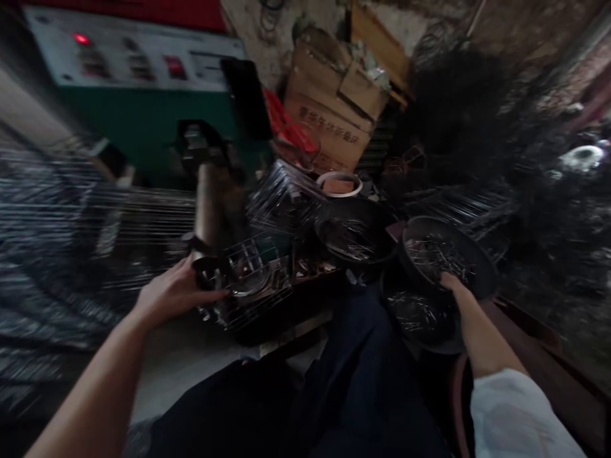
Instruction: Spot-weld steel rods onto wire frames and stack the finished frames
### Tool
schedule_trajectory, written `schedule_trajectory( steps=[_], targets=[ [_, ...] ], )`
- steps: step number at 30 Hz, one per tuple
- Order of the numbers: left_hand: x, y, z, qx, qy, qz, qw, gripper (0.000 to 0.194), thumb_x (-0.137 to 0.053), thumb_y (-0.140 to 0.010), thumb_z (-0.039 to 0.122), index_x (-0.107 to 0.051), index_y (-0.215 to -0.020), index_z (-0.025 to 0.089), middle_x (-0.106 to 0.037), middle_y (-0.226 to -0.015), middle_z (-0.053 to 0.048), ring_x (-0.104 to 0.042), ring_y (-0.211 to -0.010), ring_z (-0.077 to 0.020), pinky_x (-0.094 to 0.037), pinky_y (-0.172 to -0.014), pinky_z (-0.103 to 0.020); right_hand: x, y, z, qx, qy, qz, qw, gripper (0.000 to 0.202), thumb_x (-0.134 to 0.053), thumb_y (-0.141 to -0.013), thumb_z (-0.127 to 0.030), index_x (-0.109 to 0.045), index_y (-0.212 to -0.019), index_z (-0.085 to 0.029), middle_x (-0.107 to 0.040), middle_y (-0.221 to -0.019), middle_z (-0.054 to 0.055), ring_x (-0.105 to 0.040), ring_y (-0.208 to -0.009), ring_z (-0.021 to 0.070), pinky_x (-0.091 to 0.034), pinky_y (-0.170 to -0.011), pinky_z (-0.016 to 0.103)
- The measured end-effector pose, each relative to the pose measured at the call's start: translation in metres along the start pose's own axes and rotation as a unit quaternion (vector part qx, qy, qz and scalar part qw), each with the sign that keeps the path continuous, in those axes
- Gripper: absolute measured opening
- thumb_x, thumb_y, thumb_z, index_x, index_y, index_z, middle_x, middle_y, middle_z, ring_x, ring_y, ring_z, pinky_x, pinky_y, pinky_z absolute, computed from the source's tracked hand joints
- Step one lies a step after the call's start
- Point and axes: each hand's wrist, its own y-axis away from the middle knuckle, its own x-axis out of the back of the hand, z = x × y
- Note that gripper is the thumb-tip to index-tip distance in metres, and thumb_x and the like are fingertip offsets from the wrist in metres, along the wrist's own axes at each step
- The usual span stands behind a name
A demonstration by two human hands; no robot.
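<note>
My left hand [174, 289] is at a wire rack [258, 280] below the metal cylinder [206, 203] of a machine, its thumb stretched toward the rack; what its fingers hold, if anything, is too blurred to make out. On the right, my right hand [453, 283] reaches into a dark round pan [484, 270] of thin metal wires [436, 254]. Its fingertips are among or just above the wires, and their grip is hidden. A second dark pan [451, 340] with more wire pieces sits just below that one.
A green machine with a control panel [143, 54] and a red light stands at the upper left. Behind are a cardboard box [329, 108], a white bowl [338, 184] and another dark pan [356, 229]. Stacked wire racks [38, 254] fill the left side.
</note>
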Motion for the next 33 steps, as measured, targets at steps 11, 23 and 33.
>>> schedule_trajectory(
  steps=[11,23,33],
  targets=[
    [0.014,0.034,0.038,0.092,-0.024,-0.029,0.995,0.083,-0.056,-0.057,0.081,-0.032,-0.13,0.049,-0.06,-0.063,0.011,-0.067,-0.087,-0.0393,-0.053,-0.075,-0.054,-0.023,-0.013,0.028,-0.027,-0.109,0.087,0.99,0.024,-0.065,-0.093,-0.036,-0.068,-0.101,-0.014,-0.071,-0.099,0.007,-0.068,-0.089,0.0194,-0.053,-0.081,0.036],
    [0.003,0.096,0.033,-0.034,-0.023,0.027,0.999,0.109,-0.075,-0.062,0.049,-0.017,-0.153,0.031,-0.051,-0.149,-0.006,-0.055,-0.131,-0.0333,-0.049,-0.105,-0.044,0.057,0.042,-0.023,0.06,-0.317,0.277,0.905,0.041,-0.068,-0.08,-0.061,-0.057,-0.073,-0.022,-0.066,-0.075,0.023,-0.061,-0.061,0.0237,-0.037,-0.054,0.043],
    [-0.002,0.132,0.019,-0.03,0.004,0.058,0.998,0.115,-0.08,-0.058,0.044,-0.02,-0.154,0.028,-0.05,-0.149,-0.01,-0.051,-0.134,-0.0345,-0.043,-0.111,-0.046,0.016,0.228,-0.277,0.489,-0.446,-0.209,0.72,0.021,-0.058,-0.089,-0.035,-0.071,-0.093,-0.02,-0.071,-0.081,0.003,-0.068,-0.07,0.0176,-0.057,-0.059,0.029]
  ],
)
